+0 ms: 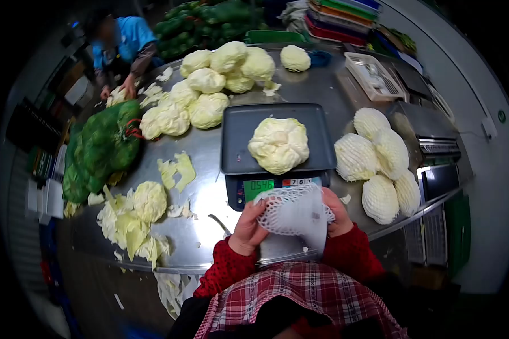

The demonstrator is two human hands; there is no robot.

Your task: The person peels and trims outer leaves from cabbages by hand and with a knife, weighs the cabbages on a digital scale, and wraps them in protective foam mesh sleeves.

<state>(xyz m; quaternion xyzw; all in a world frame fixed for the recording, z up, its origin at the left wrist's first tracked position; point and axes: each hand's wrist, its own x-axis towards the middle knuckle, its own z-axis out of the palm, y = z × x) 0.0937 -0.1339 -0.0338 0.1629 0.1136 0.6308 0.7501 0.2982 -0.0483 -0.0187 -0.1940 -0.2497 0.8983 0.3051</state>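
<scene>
White mesh sleeve [280, 210] on my feed, gripped by left hand [247, 227] and right hand [337, 213] before the scale [236, 141], cabbage [279, 145] on the scale, netted cabbages [391, 153] to its right

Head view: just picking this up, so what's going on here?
The left hand and right hand hold a white foam net in front of a scale. A trimmed cabbage sits on the scale, not in a net. Netted cabbages are grouped to the right, and more bare cabbages are piled behind, toward the left.
</scene>
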